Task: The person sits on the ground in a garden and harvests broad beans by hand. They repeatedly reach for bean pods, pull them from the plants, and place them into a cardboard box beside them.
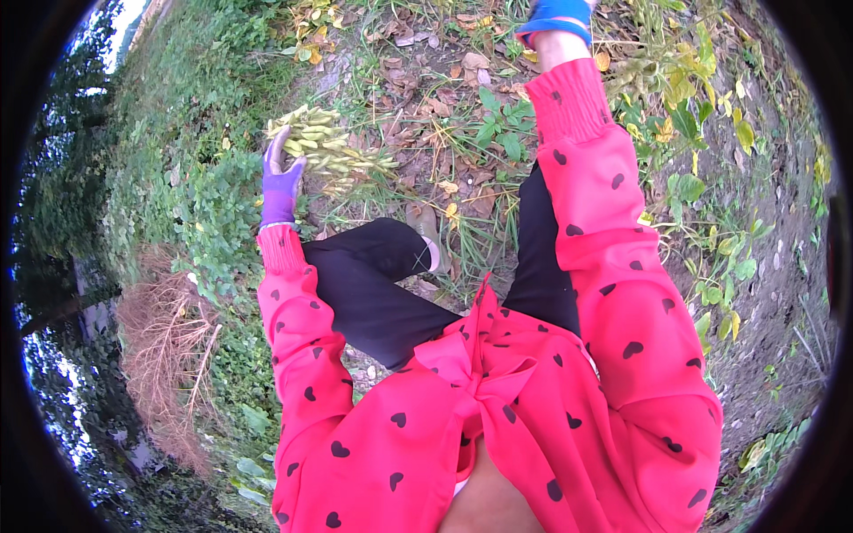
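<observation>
A bunch of green bean pods (323, 143) on stems is at the upper left, in the grasp of my left hand (282, 170), which wears a purple glove with a paler palm and fingers. The thumb and a finger curve round the near end of the bunch, and the pods point right. At the top edge, right of the middle, my right hand (556, 18) wears a blue glove with a red-lined cuff. Its fingers lie beyond the picture, so what it holds is hidden. Yellowing bean plants (676, 80) grow just to its right.
Dry brown leaves (430, 100) and grass tufts cover the soil before me. Low green plants (193, 173) grow along the left, with a heap of dry brown branches (170, 353) behind them. My shoe (423, 226) stands between the bunch and my knees. Leafy plants (726, 260) line the right.
</observation>
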The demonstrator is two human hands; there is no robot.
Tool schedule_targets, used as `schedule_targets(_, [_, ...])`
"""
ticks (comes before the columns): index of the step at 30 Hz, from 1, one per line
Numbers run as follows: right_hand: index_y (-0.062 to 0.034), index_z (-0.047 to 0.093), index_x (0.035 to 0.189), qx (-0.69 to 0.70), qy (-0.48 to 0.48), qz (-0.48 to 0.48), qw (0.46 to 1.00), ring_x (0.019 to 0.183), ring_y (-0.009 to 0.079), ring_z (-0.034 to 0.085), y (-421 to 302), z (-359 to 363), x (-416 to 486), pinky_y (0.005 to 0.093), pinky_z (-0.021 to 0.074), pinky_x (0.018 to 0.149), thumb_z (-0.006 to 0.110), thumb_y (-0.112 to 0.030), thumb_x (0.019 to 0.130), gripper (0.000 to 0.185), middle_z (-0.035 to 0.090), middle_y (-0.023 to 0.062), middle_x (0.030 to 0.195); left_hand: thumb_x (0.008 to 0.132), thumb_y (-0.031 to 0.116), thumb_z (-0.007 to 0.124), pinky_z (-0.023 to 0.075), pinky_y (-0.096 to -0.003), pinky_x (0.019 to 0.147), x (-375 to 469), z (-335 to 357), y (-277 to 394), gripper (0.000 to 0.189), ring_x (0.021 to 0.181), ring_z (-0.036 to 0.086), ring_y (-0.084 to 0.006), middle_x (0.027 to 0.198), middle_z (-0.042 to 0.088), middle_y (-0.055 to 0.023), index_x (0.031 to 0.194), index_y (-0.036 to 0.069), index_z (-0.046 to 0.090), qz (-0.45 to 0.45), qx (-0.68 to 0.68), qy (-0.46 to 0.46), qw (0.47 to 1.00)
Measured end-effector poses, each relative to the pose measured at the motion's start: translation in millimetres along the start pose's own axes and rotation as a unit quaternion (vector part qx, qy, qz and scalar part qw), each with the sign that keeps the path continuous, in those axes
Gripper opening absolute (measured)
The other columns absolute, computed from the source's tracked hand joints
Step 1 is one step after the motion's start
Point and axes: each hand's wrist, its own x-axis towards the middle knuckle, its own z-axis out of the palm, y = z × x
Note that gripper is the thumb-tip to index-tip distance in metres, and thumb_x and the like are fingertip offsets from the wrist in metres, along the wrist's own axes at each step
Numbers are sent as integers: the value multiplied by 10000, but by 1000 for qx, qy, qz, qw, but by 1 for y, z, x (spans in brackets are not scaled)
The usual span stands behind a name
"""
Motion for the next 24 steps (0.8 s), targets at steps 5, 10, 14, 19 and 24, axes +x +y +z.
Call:
schedule_targets(5, [-85,523,826,214,221,-90,947,582,146,564,-40,-30,26,249,505,525,618,-194,862,149,551,24,683,772,5,605,281,-311,1058,-5,5,18,581,1257,369,-188,1346,403,-80,1318,44,410,24,104,-28,994])
schedule_targets(10, [-81,552,928,116,124,-152,974,610,101,535,-51,38,-32,228,480,578,607,-239,871,176,554,19,705,754,90,645,282,-330,1056,6,32,41,571,1264,353,-232,1316,429,-108,1294,127,463,73,183,-35,980])
schedule_targets(14, [-73,572,1156,-529,-568,-236,585,1009,295,587,25,95,-103,362,452,891,586,-456,791,529,626,145,1071,757,164,667,286,-350,1055,18,54,56,568,1277,336,-255,1324,416,-120,1291,169,474,69,171,-66,981])
schedule_targets(19, [-162,619,1097,-640,-480,-110,590,930,301,610,62,47,-94,377,461,864,546,-452,786,431,643,151,985,735,241,684,283,-388,1055,24,58,59,590,1272,334,-320,1339,374,-189,1285,198,477,75,169,-77,980])
schedule_targets(24, [-222,576,1168,-777,-487,11,398,879,300,630,116,-52,-108,382,492,778,569,-301,786,390,649,137,963,769,272,673,267,-388,1062,26,51,59,578,1284,316,-315,1359,350,-182,1300,195,460,57,178,-85,979])
